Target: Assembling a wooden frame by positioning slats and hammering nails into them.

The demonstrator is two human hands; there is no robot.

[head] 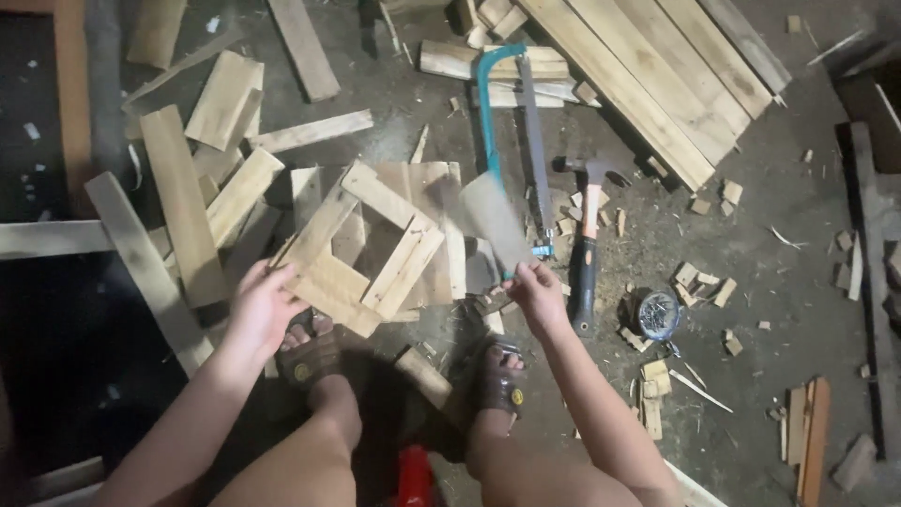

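My left hand (260, 305) presses on the near-left corner of a square wooden frame (364, 246) nailed from short planks, which lies tilted on the floor in front of my sandalled feet. My right hand (535, 293) grips the handle of a hand saw (490, 218); its wide blade is blurred and points up and to the left, over the right side of the frame.
A teal-framed hacksaw (511, 131) and a claw hammer (587, 235) lie right of the frame. A coil of nails (657, 314) sits near small wood offcuts. Long planks (648, 75) lie at the top right, loose boards (183, 202) at the left.
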